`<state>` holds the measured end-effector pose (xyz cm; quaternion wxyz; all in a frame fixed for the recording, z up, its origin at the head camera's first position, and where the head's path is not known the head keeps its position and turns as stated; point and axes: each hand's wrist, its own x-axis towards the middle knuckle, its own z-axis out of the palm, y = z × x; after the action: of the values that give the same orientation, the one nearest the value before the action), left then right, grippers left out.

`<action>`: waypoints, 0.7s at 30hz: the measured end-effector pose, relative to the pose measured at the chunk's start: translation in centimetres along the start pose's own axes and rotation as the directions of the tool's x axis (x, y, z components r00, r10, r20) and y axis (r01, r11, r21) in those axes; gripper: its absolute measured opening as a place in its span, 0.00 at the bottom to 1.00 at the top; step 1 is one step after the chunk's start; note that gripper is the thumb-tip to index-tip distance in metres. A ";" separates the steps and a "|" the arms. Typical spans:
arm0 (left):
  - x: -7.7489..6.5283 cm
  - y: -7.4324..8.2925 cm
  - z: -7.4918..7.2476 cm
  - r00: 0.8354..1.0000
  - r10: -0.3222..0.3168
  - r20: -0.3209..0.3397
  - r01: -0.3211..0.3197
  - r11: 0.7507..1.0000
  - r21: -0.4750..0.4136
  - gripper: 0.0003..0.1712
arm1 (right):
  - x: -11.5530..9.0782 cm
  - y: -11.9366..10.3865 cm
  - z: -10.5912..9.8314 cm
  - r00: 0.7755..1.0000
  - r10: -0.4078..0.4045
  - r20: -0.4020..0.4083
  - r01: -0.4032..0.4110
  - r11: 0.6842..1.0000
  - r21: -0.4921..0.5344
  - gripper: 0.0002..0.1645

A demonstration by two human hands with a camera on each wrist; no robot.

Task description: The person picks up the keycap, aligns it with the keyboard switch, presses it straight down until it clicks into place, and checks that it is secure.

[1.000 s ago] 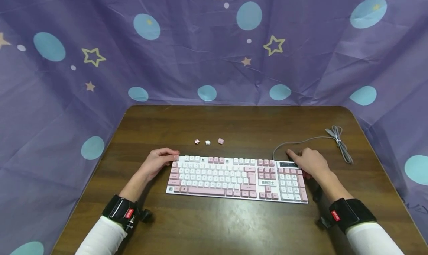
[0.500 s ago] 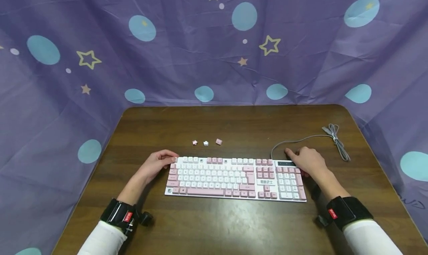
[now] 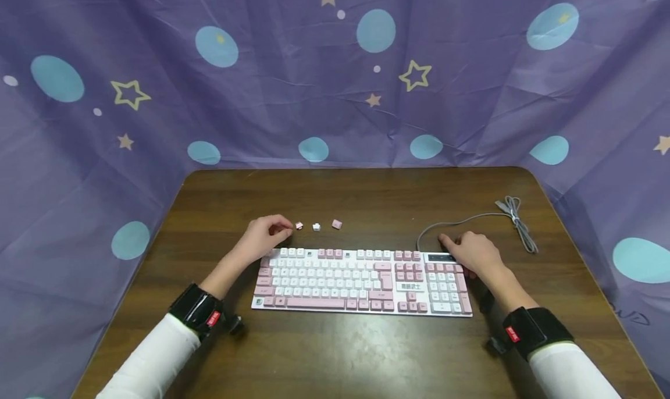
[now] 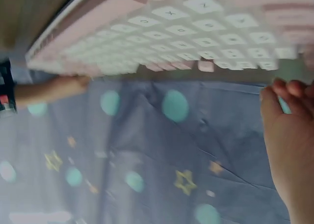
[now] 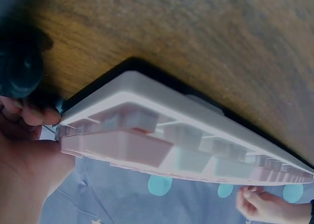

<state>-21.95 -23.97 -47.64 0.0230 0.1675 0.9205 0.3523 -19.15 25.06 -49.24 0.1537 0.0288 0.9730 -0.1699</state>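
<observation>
A white and pink keyboard (image 3: 340, 285) lies flat on the table. Three of its positions show bare switches instead of keycaps, two in the top row and one at the near left corner. Behind it, three loose keycaps lie in a row: a small pink one (image 3: 299, 225), a white one (image 3: 316, 227) and a larger pink one (image 3: 337, 224). My left hand (image 3: 262, 236) hovers past the keyboard's far left corner, thumb and forefinger apart, fingertips right beside the small pink keycap. My right hand (image 3: 475, 253) grips the keyboard's far right corner, fingers at its side edge.
A grey cable (image 3: 466, 220) runs from the keyboard's back to a tied bundle (image 3: 518, 224) at the right. The wooden table (image 3: 335, 358) ends at the back against a purple patterned curtain (image 3: 282, 96).
My left hand has left the keyboard's far left corner and moved back and right to the small pink keycap. My right hand stays on the keyboard. The head view has shifted slightly.
</observation>
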 end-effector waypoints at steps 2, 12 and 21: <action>1.2 1.0 0.3 0.996 0.081 0.044 -0.082 0.996 0.035 0.07 | 0.0 0.0 -0.1 1.000 0.004 -0.002 -0.004 1.000 0.000 0.41; 4.8 3.0 2.2 0.951 0.202 0.235 -0.248 0.950 0.188 0.15 | -0.1 -0.2 0.2 1.000 -0.001 -0.023 0.002 1.000 0.007 0.40; 5.8 2.7 3.6 0.936 0.224 0.271 -0.284 0.937 0.205 0.09 | -0.4 -0.3 0.0 0.999 -0.013 -0.049 0.013 1.000 0.007 0.39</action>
<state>-26.01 -17.93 -48.12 0.0691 0.3292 0.9169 0.2146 -18.82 24.75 -48.96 0.1287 0.0273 0.9760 -0.1735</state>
